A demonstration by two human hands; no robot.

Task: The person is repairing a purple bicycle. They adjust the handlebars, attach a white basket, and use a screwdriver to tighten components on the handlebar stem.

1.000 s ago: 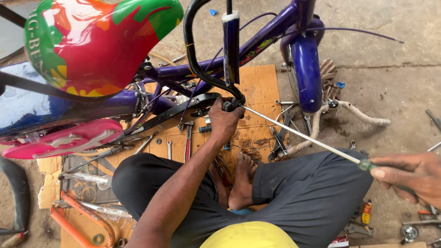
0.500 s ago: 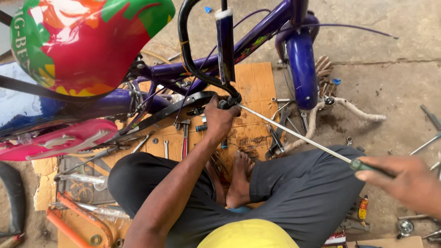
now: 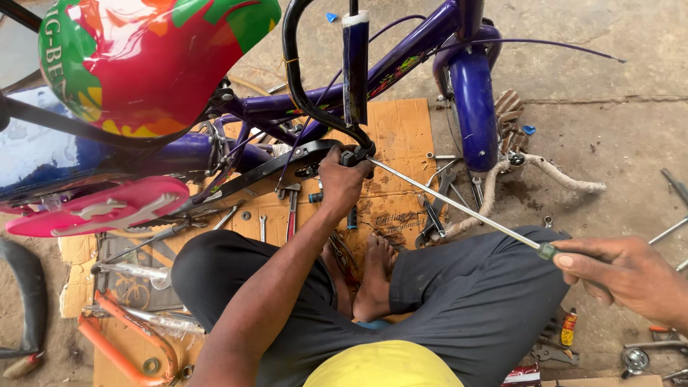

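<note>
A long screwdriver (image 3: pixel 459 208) runs from the right hand (image 3: pixel 623 276), fingers clamped on its green handle, to a black fitting (image 3: pixel 356 154) under the purple bicycle frame (image 3: pixel 401 61), where the left hand (image 3: pixel 342 183) grips it. Flattened brown cardboard (image 3: pixel 401 129) lies beneath; a small orange bottle (image 3: pixel 568 327) stands at right.

Flattened brown cardboard box (image 3: pixel 401 136), under bicycle

Even, bright daylight; soft shadows; slight wide-angle bend at the edges.
Strong white glare sits on the glossy red-green seat (image 3: pixel 154 61). Concrete floor (image 3: pixel 609 107) reads pale, nearly washed out at top. Focus is sharp in the centre; right hand (image 3: pixel 623 279) is slightly soft near the frame edge. Shade under the bicycle frame (image 3: pixel 401 61) is diffuse.
</note>
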